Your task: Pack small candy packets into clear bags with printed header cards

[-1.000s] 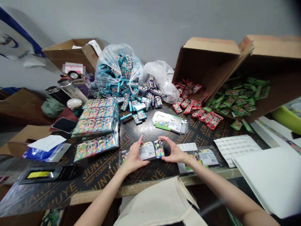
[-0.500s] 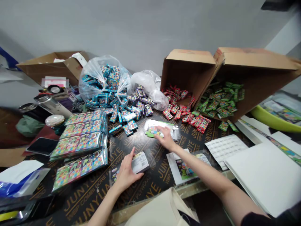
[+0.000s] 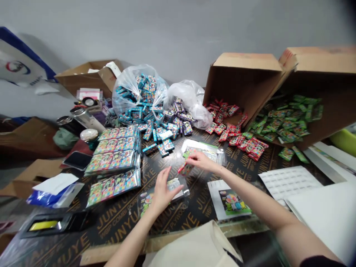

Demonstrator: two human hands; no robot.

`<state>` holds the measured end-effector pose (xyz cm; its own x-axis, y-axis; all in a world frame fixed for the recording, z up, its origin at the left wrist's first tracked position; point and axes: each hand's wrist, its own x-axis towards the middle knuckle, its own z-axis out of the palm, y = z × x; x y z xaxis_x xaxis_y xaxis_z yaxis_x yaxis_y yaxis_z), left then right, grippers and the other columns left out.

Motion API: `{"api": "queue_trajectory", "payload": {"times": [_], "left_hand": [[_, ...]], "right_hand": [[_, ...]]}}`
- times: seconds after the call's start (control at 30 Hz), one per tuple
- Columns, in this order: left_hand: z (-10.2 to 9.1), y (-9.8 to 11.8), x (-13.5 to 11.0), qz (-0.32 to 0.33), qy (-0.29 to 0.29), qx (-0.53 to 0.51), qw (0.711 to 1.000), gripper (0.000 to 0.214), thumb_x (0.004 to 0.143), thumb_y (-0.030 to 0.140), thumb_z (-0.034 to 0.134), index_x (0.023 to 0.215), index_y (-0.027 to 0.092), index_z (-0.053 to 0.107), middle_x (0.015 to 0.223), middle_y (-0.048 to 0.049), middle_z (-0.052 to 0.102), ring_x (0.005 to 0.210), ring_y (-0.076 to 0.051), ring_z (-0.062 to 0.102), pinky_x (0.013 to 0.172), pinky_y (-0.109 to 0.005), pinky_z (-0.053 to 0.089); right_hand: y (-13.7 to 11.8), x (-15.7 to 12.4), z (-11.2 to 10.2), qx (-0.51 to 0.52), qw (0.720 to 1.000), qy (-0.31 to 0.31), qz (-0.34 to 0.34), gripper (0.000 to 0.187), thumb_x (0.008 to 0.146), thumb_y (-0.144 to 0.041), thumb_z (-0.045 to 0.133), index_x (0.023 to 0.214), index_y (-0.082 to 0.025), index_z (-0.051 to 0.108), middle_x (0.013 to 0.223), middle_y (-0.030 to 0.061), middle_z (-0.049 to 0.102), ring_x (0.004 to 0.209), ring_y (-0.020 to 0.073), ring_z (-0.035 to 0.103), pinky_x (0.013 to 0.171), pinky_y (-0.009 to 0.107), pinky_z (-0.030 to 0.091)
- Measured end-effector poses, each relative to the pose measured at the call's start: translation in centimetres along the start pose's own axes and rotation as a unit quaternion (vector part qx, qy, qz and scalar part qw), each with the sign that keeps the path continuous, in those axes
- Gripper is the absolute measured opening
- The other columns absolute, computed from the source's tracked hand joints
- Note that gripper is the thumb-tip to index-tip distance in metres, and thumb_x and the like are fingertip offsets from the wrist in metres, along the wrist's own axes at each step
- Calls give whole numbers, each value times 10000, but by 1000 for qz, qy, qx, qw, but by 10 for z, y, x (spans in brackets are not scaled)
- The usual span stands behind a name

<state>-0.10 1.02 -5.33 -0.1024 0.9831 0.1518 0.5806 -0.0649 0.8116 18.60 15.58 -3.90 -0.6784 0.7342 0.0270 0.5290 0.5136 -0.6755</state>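
My left hand (image 3: 162,189) presses down on a clear plastic bag (image 3: 155,194) with a printed card inside, lying on the dark plywood table (image 3: 119,218); its fingers curl over the bag's right end. My right hand (image 3: 200,161) hovers just above the table with its fingers pinched on a small red packet (image 3: 185,168), close to the bag's open end. Behind that hand lies a stack of clear bags with green cards (image 3: 207,150).
Filled multicolour packs (image 3: 115,161) are stacked at left. Blue packets (image 3: 141,100) spill from a plastic sack, purple ones (image 3: 178,116) beside it, red packets (image 3: 232,128) and green packets (image 3: 286,120) from tipped cartons. Sticker sheets (image 3: 289,181), a printed card (image 3: 232,200) and white boards (image 3: 328,211) lie at right.
My right hand left the bag, reached to the stack of clear bags, then came back holding a small red packet. My left hand stayed on the bag.
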Motion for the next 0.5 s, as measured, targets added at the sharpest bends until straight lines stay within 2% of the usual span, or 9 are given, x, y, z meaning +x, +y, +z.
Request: {"api": "queue_trajectory", "payload": {"times": [0.07,0.1,0.17,0.2,0.27,0.3,0.37,0.4,0.5], "left_hand": [[6,14,5,-70,-51,-107,990,408,670,412,645,986,155,624,910,-63,625,855,-206,571,784,-330,435],[9,19,5,-117,-80,-169,975,325,669,419,643,825,134,653,743,-37,628,704,-170,576,680,-286,443],[13,24,4,-205,-106,-283,931,310,660,424,648,609,119,619,527,6,560,492,-104,497,526,-226,388],[14,25,2,-234,-100,-325,911,323,652,426,654,574,117,603,490,15,541,447,-85,463,493,-213,360],[16,25,-2,-259,-77,-368,890,328,651,433,655,589,113,611,504,10,562,437,-77,459,490,-208,354],[16,24,-3,-262,-75,-377,885,333,660,438,648,619,109,626,532,-3,584,457,-85,481,507,-213,368],[14,20,-6,-251,-89,-366,892,360,689,456,617,708,99,656,631,-43,635,543,-122,542,575,-240,410],[12,17,-8,-234,-89,-339,907,377,705,464,597,772,100,667,705,-64,655,612,-147,569,626,-262,428],[3,1,-12,-107,-68,-127,984,505,691,487,598,1072,156,606,1030,-101,624,932,-236,553,849,-368,397]], "right_hand": [[-19,-17,16,105,990,-84,-42,446,867,-478,365,731,-135,615,576,-24,484,542,102,453,495,203,340],[-26,-25,21,145,984,-88,-45,446,868,-490,354,811,-133,616,604,-19,500,543,102,458,495,207,348],[-36,-39,26,170,984,-28,-38,463,816,-521,448,1066,-144,548,813,27,571,662,130,523,576,238,414],[-39,-45,27,159,986,14,-45,585,750,-537,537,1189,-156,465,981,69,562,794,165,544,665,276,440],[-45,-57,29,109,988,66,-87,884,593,-515,695,1320,-190,311,1242,121,429,1067,248,464,862,371,397],[-47,-62,31,83,987,73,-113,937,549,-473,735,1331,-204,295,1285,121,392,1141,272,406,926,404,348],[-49,-70,37,57,985,86,-138,852,564,-374,728,1304,-216,336,1247,104,438,1159,273,394,966,419,303],[-48,-73,40,55,984,99,-136,785,585,-322,704,1282,-216,359,1209,94,472,1135,261,419,962,410,308],[-36,-77,47,43,983,142,-107,694,591,-247,661,1231,-202,395,1156,85,513,1087,253,457,931,392,329]]}}
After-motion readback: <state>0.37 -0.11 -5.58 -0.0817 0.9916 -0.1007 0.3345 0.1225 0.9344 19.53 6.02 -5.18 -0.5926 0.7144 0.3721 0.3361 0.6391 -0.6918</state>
